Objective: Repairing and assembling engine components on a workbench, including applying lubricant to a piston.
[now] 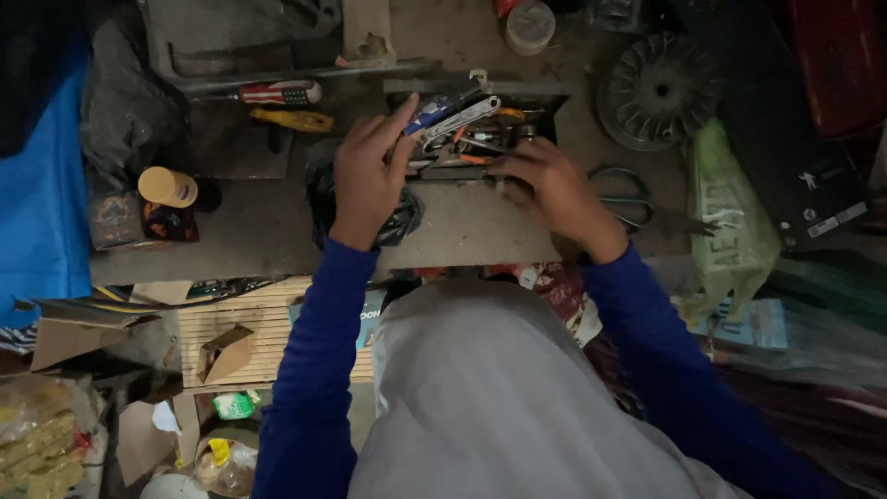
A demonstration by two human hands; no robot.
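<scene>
Both arms reach forward from the bottom of the view, sleeved in blue down to the wrists, and converge slightly toward the middle. The left hand is seen from the back, wrist straight, fingers stretched forward and a little spread, the index tip farthest ahead and the thumb out to the side. The right hand is also back-up, turned inward toward the left one, its wrist bent, its fingers curled down and forward so the tips are hidden. The two hands lie near each other without touching. Whether either one grips anything cannot be told.
</scene>
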